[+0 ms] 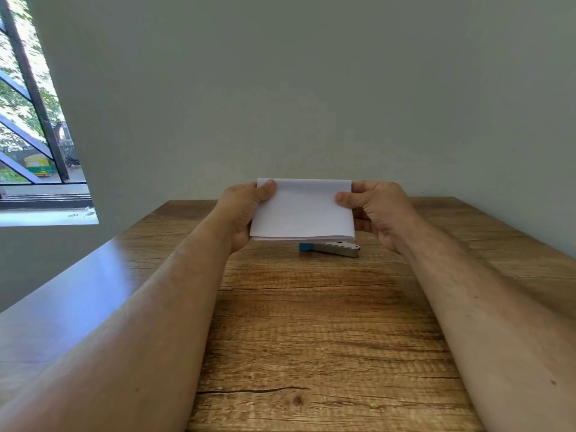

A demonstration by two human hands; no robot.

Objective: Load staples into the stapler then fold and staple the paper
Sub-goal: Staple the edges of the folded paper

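A folded white paper (302, 210) is held up above the wooden table (311, 322), its layered edge facing me at the bottom. My left hand (243, 210) pinches its left side, thumb on the upper left corner. My right hand (378, 210) pinches the right side, thumb on the front face. Just behind and below the paper lies a stapler (335, 248) with a blue end and a silver metal body, partly hidden by the paper. Neither hand touches the stapler.
A plain grey-green wall rises behind the table's far edge. A window (34, 135) with dark bars is at the left, above a sill. The table's left edge runs diagonally under my left forearm.
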